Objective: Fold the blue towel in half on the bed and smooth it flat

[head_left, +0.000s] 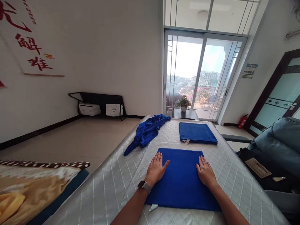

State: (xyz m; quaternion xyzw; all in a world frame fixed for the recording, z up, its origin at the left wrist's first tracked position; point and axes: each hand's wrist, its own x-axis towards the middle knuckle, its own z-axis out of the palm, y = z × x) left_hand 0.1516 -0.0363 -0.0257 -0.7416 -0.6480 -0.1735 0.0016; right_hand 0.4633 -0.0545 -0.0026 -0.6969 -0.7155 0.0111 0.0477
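Note:
A folded blue towel (181,179) lies flat on the quilted grey mattress (112,184) in front of me. My left hand (156,168) rests palm down on its left edge, fingers stretched out, with a watch on the wrist. My right hand (206,172) lies flat on the towel's right side, fingers together and extended. Neither hand holds anything. Farther back sits a second folded blue towel (197,132). A crumpled, unfolded blue towel (146,131) lies at the mattress's far left.
A patterned blanket (30,184) lies at the lower left. A grey-blue chair (281,143) stands to the right. Behind the mattress are a small table with a potted plant (184,103) and glass sliding doors (203,75). A black shelf (100,104) stands against the wall.

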